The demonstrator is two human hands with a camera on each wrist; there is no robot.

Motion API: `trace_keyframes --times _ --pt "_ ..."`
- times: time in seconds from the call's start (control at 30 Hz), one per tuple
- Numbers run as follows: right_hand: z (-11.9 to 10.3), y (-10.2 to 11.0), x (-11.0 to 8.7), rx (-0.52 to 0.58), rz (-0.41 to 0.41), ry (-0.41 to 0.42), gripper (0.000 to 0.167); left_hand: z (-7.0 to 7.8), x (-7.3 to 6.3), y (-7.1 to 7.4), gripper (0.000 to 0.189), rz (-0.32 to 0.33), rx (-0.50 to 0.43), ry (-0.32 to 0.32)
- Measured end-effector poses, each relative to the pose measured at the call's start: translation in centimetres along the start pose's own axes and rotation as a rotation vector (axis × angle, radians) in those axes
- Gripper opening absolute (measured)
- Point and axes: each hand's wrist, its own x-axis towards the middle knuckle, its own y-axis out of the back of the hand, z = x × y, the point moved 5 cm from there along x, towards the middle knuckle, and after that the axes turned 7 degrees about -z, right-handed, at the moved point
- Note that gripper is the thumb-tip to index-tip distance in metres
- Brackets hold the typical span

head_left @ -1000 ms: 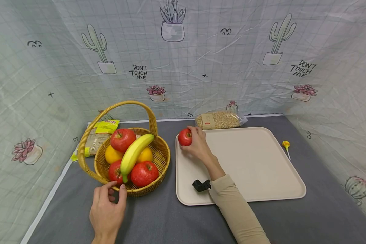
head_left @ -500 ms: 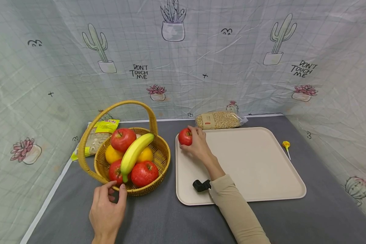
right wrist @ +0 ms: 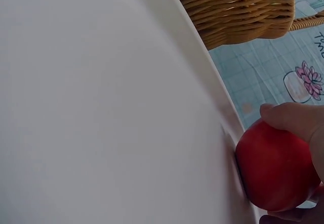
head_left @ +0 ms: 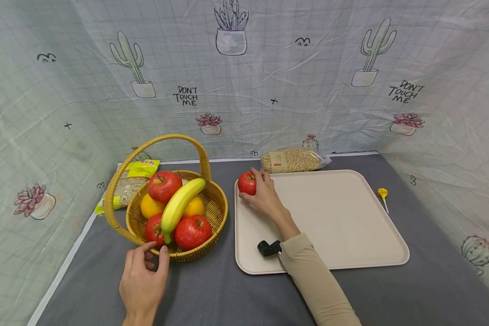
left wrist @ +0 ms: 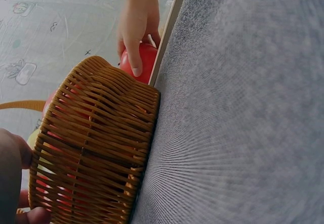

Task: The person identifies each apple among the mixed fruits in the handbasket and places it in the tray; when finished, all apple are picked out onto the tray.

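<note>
A red apple (head_left: 246,183) sits at the far left corner of the beige tray (head_left: 330,217). My right hand (head_left: 264,194) grips this apple from its right side, thumb nearer and fingers farther; in the right wrist view the apple (right wrist: 276,166) touches the tray's raised edge. On the left stands a wicker basket (head_left: 218,226) holding several red apples, orange fruits (head_left: 151,207) and a banana (head_left: 179,208) on top. My left hand (head_left: 142,280) holds the basket's near rim between thumb and fingers, as the left wrist view shows beside the woven wall (left wrist: 96,148).
A bag of pale beans or grains (head_left: 295,161) lies behind the tray. Another bag with yellow-green ends (head_left: 134,181) lies behind the basket. A lollipop (head_left: 382,195) rests right of the tray. The basket's tall handle (head_left: 163,139) arches over its left side.
</note>
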Motion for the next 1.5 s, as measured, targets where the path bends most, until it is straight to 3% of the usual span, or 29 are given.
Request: trace_keyframes --times 0.33,0.7,1.0,1.5 --pt "0.0 0.1 0.0 0.013 -0.016 -0.002 0.093 0.1 0.1 0.0 0.025 0.003 -0.006 -0.004" --pt "-1.1 1.4 -0.1 -0.002 0.038 0.032 0.096 0.1 0.1 0.0 0.025 0.016 -0.004 -0.011" --pt "-2.7 2.5 -0.6 0.001 0.074 0.092 0.095 0.1 0.1 0.0 0.025 0.016 -0.007 -0.013" --pt "-5.9 3.7 -2.3 -0.003 0.045 0.155 0.098 0.0 0.1 0.0 0.025 0.012 -0.001 -0.02"
